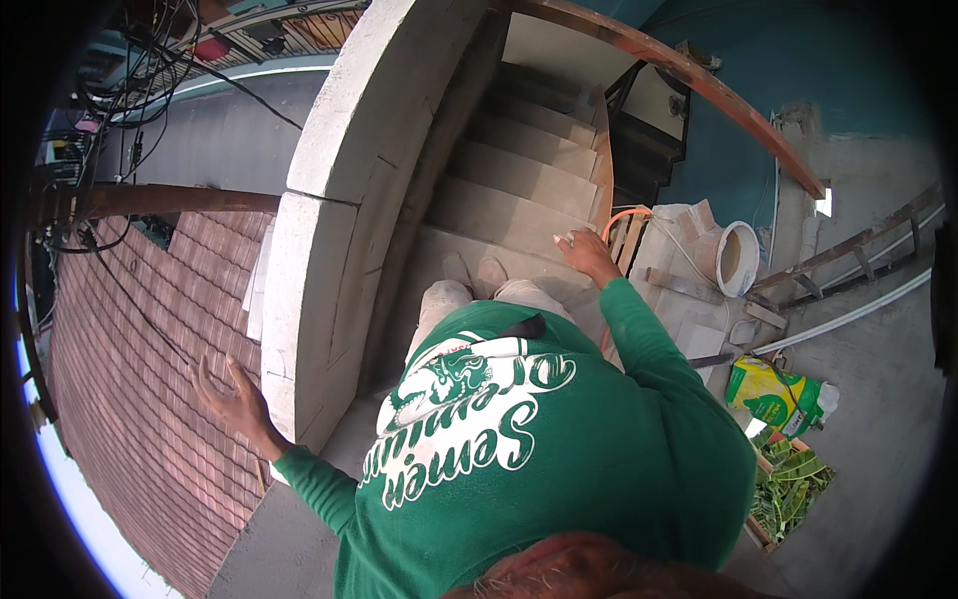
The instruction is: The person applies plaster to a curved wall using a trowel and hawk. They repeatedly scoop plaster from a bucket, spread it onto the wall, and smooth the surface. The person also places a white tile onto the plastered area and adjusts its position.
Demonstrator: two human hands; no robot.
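My left hand (236,401) is held out beside the white wall, its fingers spread and nothing in them. It shows against the brown tiled roof (150,349) beyond. Over the steps, my right hand (589,254) hangs with loosely bent fingers, and no object shows in it. Nearest to that hand are the concrete stairs (514,210) and an orange cord (627,213). My shoes (473,272) stand on a step in front of me.
A thick white parapet wall (334,240) runs along my left. To the right lie a white bucket (736,260), a green and yellow bag (778,396) and a wooden ladder (868,255). A brown rail (689,75) crosses above the stairs. Cables (120,110) tangle at the far left.
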